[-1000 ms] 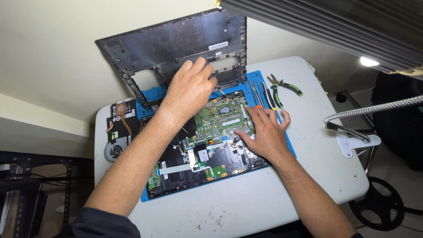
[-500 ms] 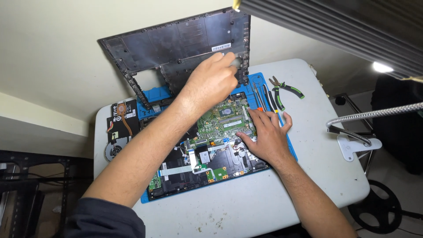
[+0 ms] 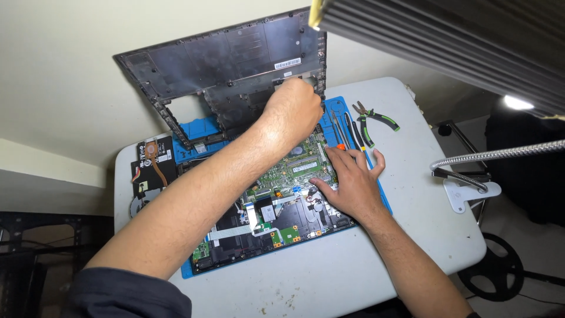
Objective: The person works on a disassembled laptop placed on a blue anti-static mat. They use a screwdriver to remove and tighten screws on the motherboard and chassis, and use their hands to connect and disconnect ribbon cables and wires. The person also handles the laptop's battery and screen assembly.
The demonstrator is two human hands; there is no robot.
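Note:
An opened laptop with a green motherboard [image 3: 294, 168] lies on a blue mat [image 3: 194, 132] on a white table [image 3: 353, 271]. Its black bottom cover [image 3: 223, 59] leans upright against the wall behind. My left hand [image 3: 294, 109] reaches over the board to the cover's lower right edge; its fingers are curled and hidden behind the back of the hand. My right hand [image 3: 353, 182] rests flat on the right side of the board, fingers spread. An orange-tipped tool [image 3: 340, 147] lies just by its index finger.
Thin metal tools [image 3: 344, 129] lie on the mat's right strip, with green-handled pliers [image 3: 374, 121] beside them on the table. A removed part with a copper strip [image 3: 154, 159] sits at the left. A gooseneck lamp [image 3: 494, 156] stands at the right, window blinds [image 3: 441, 41] above.
My left hand has moved up and to the right, from the middle of the board to the cover's lower right edge. My right hand stays on the board.

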